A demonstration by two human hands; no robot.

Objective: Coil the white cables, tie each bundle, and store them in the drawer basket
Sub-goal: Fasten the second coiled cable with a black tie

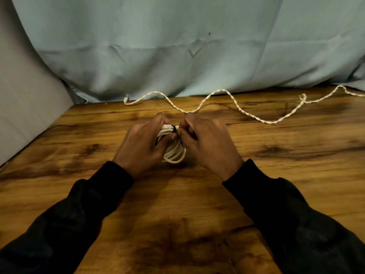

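Note:
A coiled white cable bundle [174,153] sits between my hands over the middle of the wooden table [177,214]. My left hand [146,144] grips the left side of the coil, fingers curled round it. My right hand [207,143] pinches a thin black tie [174,129] that wraps the top of the bundle. A second white cable, twisted and uncoiled [233,103], snakes across the far side of the table from left to right. No drawer basket is in view.
A pale blue cloth [177,46] hangs behind the table's far edge. A grey panel [25,107] stands along the left side. Bare wood lies in front of my dark sleeves.

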